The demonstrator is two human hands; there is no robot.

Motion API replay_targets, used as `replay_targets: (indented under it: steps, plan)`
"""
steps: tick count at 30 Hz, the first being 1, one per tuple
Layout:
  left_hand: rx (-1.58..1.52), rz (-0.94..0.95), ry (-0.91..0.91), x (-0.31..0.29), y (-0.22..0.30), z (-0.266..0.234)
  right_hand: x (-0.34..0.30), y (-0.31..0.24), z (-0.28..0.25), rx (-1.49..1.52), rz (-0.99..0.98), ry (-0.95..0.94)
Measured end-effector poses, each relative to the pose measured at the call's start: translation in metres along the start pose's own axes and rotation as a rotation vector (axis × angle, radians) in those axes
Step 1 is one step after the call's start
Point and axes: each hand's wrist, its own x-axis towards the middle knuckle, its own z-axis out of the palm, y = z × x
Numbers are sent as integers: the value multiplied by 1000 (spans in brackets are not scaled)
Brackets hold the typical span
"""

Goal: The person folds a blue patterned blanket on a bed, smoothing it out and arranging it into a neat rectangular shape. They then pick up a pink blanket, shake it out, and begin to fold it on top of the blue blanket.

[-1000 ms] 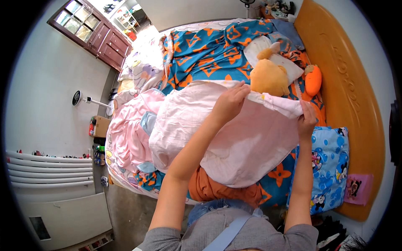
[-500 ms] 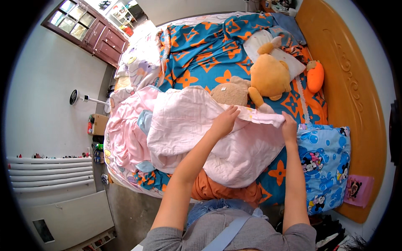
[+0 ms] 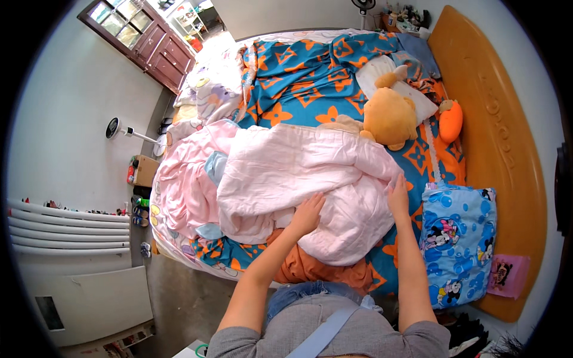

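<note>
Two hands (image 3: 308,215) (image 3: 398,200) on pink quilt (image 3: 298,158), open sheet (image 3: 416,157) beyond right edge

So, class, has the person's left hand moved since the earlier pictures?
Yes. Judged against the wooden headboard, the left hand has moved down the picture and slightly leftward.

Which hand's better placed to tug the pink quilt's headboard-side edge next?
Right, likely: the right hand is at that edge of the pink quilt; the left hand is well left of it.
</note>
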Motion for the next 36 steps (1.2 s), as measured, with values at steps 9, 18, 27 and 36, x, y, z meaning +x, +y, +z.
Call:
replay_targets:
  steps: [9, 18, 27, 36]
  plan:
    - [-73, -55, -56, -76, 16, 32, -74, -46, 3, 154, -93, -82]
    - [-47, -8, -139, -122, 33, 58, -182, -63, 40, 121, -288, -290]
    - [-81, -38, -195, -171, 32, 65, -264, -85, 74, -111, -495, -604]
    - [-15, -58, -112, -209, 17, 79, -265, -65, 98, -268, -389, -567]
